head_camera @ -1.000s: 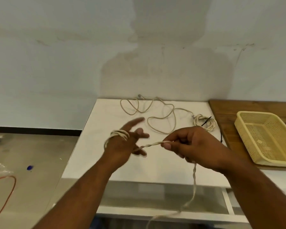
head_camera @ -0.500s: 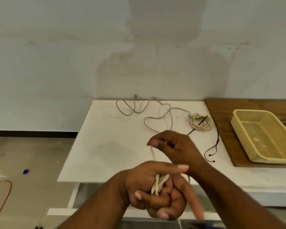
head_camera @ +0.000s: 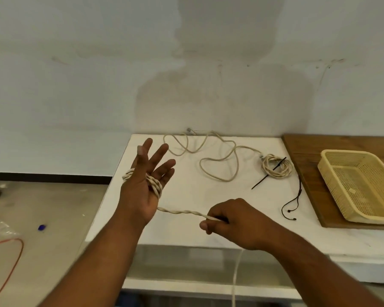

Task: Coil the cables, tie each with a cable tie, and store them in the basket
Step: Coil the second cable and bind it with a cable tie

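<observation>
A twisted cream cable [head_camera: 182, 212] runs taut between my hands above the white table [head_camera: 111, 209]. Several turns of it wrap around my left hand [head_camera: 145, 180], which is raised with the palm facing me and the fingers spread straight. My right hand [head_camera: 235, 222] pinches the cable lower right, and the rest hangs down past the table's front edge. A loose cream cable [head_camera: 217, 156] lies at the back of the table. A coiled cream cable [head_camera: 276, 166] with a black cable tie [head_camera: 268, 173] through it sits beside it. The yellow basket [head_camera: 361, 185] stands at the right.
The basket rests on a wooden board [head_camera: 302, 151] on the table's right. A thin black cord [head_camera: 294, 202] lies by the board's edge. On the floor at the left are a red wire loop [head_camera: 11, 258] and a small blue object [head_camera: 41, 227]. A wall stands behind the table.
My left hand rose from low in front of me to the table's left, palm now open toward me. My right hand dropped to the lower right, pulling the cable taut.
</observation>
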